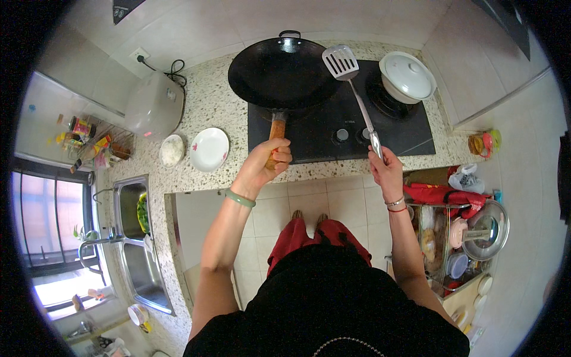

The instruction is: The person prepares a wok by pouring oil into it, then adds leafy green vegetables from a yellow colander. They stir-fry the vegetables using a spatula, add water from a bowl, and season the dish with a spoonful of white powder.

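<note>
A large black wok sits over the left side of the black gas hob. My left hand is wrapped round its wooden handle. In my right hand is a slotted metal spatula, gripped by its handle. The spatula's head is raised beside the wok's right rim, apart from it as far as I can tell. On the right burner stands a white lidded pot. Left of the hob are a white plate with pink marks and a small bowl of something white.
A pale rice-cooker-like appliance stands at the back left, its cord plugged into the wall. Further left are a spice rack and a double sink. On the right, a wire rack holds containers and a glass lid.
</note>
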The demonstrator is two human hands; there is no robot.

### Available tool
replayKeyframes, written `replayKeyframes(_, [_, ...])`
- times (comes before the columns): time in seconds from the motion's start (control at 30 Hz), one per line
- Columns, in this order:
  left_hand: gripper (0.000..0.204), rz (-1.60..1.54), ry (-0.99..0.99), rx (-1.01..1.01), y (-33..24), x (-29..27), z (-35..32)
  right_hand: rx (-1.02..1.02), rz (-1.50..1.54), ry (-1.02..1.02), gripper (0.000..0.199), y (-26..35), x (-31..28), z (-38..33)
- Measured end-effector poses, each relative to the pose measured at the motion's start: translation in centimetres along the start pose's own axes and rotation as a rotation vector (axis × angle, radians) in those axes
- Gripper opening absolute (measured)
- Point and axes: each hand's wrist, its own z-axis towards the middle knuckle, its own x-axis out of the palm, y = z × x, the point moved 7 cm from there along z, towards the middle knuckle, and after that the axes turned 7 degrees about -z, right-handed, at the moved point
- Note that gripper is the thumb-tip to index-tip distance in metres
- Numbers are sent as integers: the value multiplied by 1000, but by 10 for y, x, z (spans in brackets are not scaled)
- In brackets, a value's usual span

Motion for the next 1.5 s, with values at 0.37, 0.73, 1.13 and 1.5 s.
replayKeyframes(0.37, [13,-85,157,-8,31,-14,14,-166,-248,8,18,21,31,21])
replayKeyframes(0.73, [10,5,112,51,47,-47,13,-91,-225,37,19,9,26,7])
replayKeyframes(1.13, [13,50,48,103,35,-35,4,-124,-250,48,22,6,37,11])
replayKeyframes(1.5, [14,55,42,116,40,-37,7,-162,-336,31,21,-3,41,15])
